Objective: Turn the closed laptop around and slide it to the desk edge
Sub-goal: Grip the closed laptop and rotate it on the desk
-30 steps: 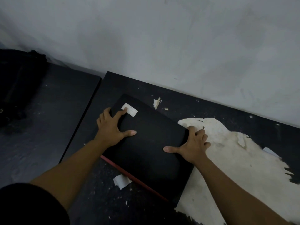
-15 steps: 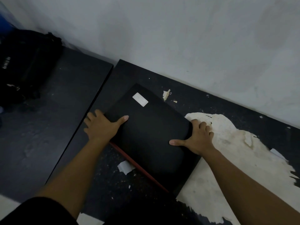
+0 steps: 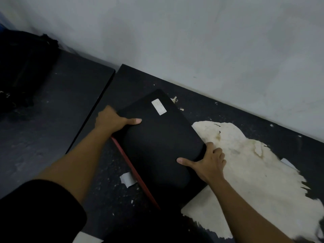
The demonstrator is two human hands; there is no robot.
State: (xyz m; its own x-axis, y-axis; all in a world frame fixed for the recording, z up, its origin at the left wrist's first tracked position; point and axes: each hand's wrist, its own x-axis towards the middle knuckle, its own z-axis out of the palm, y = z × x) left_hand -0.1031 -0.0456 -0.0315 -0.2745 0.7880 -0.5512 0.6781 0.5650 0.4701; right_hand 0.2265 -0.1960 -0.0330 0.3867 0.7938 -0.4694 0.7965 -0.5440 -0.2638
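The closed black laptop lies at an angle on the dark desk, with a white sticker near its far corner and a red strip along its left edge. My left hand grips the laptop's left edge, thumb on the lid. At the right edge, my right hand holds the laptop with its thumb on top and fingers curled over the side.
A large pale patch of peeled surface covers the desk to the right. A second dark desk adjoins on the left, with a black bag at its far end. The grey wall runs behind. Paper scraps lie beside the laptop.
The laptop has turned clockwise, its stickered corner swinging toward the wall. My left hand slid from the lid top to the left edge; my right hand stayed on the right edge.
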